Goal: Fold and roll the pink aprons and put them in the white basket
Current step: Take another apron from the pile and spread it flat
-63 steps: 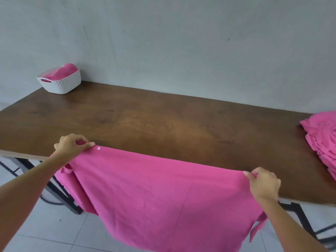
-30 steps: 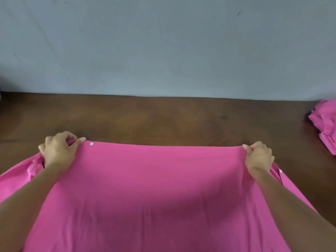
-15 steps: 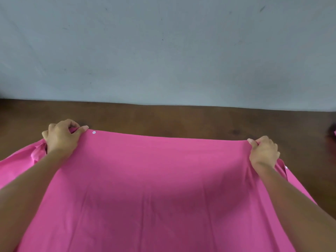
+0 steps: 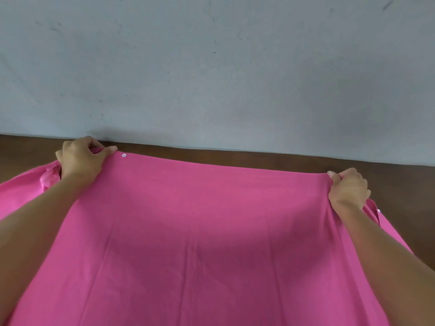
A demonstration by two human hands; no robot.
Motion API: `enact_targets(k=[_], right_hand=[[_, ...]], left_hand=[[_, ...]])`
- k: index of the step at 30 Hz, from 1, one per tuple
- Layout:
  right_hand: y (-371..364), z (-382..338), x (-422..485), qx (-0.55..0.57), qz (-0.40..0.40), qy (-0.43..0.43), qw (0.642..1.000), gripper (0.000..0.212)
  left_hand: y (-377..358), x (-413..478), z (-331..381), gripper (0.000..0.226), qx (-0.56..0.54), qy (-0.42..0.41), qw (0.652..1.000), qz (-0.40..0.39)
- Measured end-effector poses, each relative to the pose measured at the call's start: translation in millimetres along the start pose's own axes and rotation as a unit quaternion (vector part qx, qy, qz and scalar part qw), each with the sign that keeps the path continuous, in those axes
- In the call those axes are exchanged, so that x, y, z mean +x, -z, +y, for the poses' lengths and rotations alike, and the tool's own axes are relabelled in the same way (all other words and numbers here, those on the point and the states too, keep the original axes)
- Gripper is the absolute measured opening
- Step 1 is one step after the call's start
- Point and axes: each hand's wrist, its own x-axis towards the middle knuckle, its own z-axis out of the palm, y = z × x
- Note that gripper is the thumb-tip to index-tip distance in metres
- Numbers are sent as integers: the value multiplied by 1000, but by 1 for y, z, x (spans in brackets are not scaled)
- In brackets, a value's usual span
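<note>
Where the apron lies: the pink apron (image 4: 200, 231) is spread over the desk (image 4: 259, 158), its far hem just short of the desk's back edge, its near part running out of my view at the bottom.
Left hand: my left hand (image 4: 81, 161) pinches the far-left corner, thumb against curled fingers, beside a small white snap (image 4: 124, 155).
Right hand: my right hand (image 4: 348, 188) grips the far-right corner, fingers curled round a bunch of cloth.
Handling: I judge it light, soft and limp. It will sag and wrinkle wherever I leave it unsupported, and is not fragile.
Where to hold: corners and hem, pinched with both hands so the edge pulls taut.
Direction: the held hem runs left to right, roughly along the back edge and slightly nearer me on the right. I cannot tell the long axis with the near end hidden.
Loose parts: a tie (image 4: 48, 178) bunches beside my left wrist.
Basket: not in view.
</note>
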Motion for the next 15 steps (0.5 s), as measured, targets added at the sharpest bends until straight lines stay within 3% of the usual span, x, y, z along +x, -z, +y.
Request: enact_targets(k=[15], right_hand=[[-23, -30, 45, 46, 11, 22, 999, 29]], left_hand=[[-18, 28, 9, 43, -32, 43, 998, 39]])
